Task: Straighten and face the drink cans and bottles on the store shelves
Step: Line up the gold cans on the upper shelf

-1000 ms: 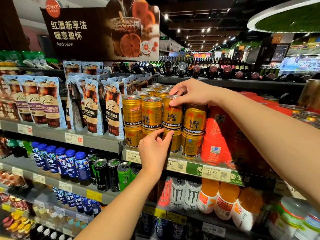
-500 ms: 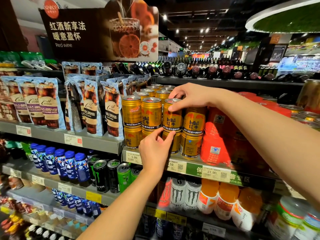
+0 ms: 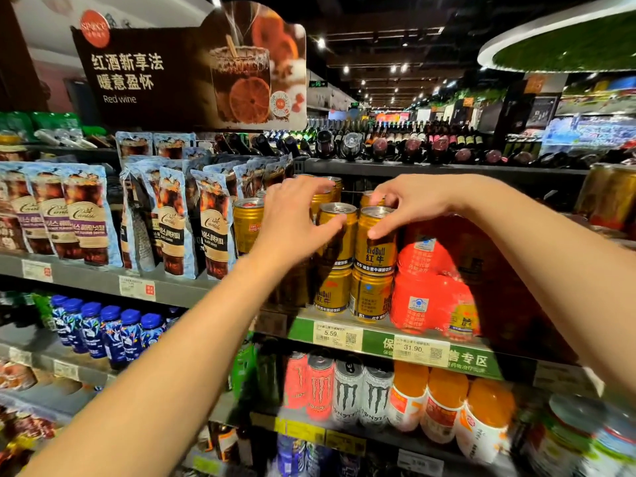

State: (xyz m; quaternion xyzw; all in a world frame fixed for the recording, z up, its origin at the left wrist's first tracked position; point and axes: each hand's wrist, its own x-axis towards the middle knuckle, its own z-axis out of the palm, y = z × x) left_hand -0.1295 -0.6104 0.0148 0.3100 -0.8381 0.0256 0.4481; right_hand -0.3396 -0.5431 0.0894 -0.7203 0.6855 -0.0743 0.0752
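From the head view I have both hands up at the gold Red Bull cans (image 3: 375, 251), which stand two tiers high on the middle shelf (image 3: 375, 327), above the green price strip (image 3: 426, 352) with its 5.59 and 31.90 tags.

My left hand (image 3: 296, 222) reaches in from the lower left, fingers curled over the tops of the upper cans; the thumb lies against the side of the can to the left of the labelled one (its label is turned away or in shadow, I cannot tell which). That hand's grip is a loose half-curl, and whether it truly clasps a can I cannot tell.

My right hand (image 3: 409, 201) comes in from the right. Its thumb presses the front of the upper can just above the Red Bull lettering, and its fingers hook over the rim behind, so this grip is narrow and holding that can.

Just beside the cans, to the right, sit red-orange wrapped packs (image 3: 426, 290). To the left stand blue coffee pouches (image 3: 86, 218). One shelf down are Monster cans (image 3: 344, 390) and orange-capped bottles (image 3: 444, 404).
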